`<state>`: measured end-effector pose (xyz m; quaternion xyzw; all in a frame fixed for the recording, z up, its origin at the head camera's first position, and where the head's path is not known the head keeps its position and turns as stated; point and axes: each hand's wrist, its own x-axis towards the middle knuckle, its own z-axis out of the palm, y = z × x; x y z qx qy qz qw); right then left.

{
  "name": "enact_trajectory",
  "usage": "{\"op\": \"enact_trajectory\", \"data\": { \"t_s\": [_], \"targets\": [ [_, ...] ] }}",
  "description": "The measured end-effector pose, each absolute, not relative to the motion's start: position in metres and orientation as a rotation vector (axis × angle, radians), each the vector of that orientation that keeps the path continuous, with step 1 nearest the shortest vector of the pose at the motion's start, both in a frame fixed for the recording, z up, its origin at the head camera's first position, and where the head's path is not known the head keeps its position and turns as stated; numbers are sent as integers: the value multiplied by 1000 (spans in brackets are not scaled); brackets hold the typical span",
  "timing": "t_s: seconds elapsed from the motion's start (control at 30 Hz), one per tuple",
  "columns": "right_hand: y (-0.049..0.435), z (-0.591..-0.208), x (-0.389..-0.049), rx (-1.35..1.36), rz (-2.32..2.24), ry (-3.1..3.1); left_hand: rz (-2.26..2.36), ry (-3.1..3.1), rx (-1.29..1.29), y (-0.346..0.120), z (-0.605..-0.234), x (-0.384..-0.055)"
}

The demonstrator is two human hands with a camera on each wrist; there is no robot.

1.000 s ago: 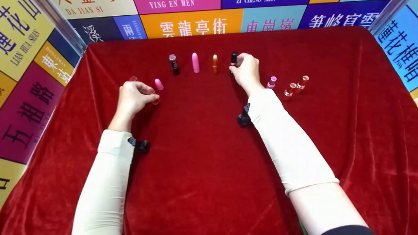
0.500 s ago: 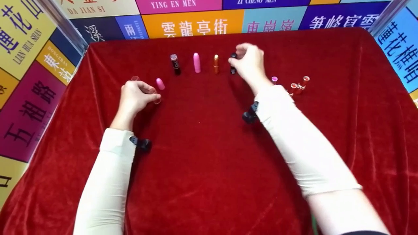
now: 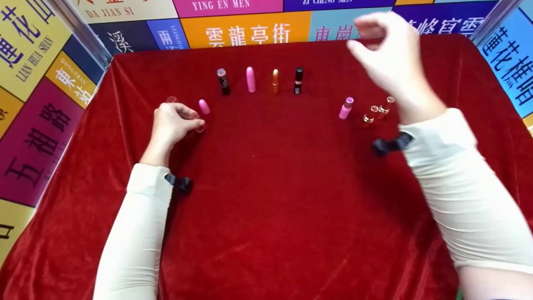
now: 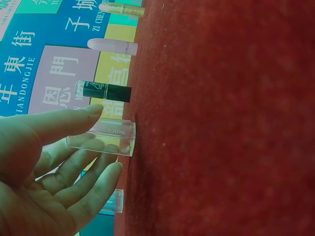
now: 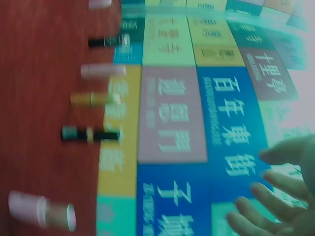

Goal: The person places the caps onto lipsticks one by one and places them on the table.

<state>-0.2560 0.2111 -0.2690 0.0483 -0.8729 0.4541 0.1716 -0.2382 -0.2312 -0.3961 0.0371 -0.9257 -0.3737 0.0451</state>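
My left hand (image 3: 173, 123) rests low over the cloth at the left, its thumb and fingers curled round a clear lipstick cap (image 4: 129, 140). A short pink cap (image 3: 204, 106) stands just beyond it, and a second clear cap (image 4: 116, 200) is on the hand's other side. My right hand (image 3: 393, 54) is raised above the back right of the table, holding nothing, its thumb and fingers spread apart. To its left, a black lipstick (image 3: 298, 80) stands upright in a row with a gold one (image 3: 275, 81), a pink one (image 3: 250, 79) and a black patterned one (image 3: 223, 81).
Below my right hand stand an uncapped pink lipstick (image 3: 345, 108) and two uncapped red-and-gold lipsticks, the nearer one (image 3: 369, 114) partly overlapping the farther. Red velvet cloth (image 3: 258, 200) covers the table. Panels with printed characters (image 3: 245, 31) rise behind its back edge.
My right hand has let go of the black lipstick, which is left standing in the row, and has moved up and to the right. The left hand has stayed in place.
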Motion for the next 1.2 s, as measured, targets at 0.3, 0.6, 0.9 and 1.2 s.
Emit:
{"op": "enact_trajectory", "data": {
  "t_s": [0.3,0.6,0.9,1.2],
  "targets": [
    [273,-302,-233,51,1164,-2669,-1145,-2838,121,-230,-395,-238],
    [309,-338,-221,6,1172,-2716,-1138,-2842,124,-230,-397,-239],
    [348,-374,-241,18,1323,-2866,-1147,-2836,132,-231,-396,-241],
    [346,-403,-249,90,1129,-2880,-1197,-2814,127,-233,-398,-240]
  ]
}}
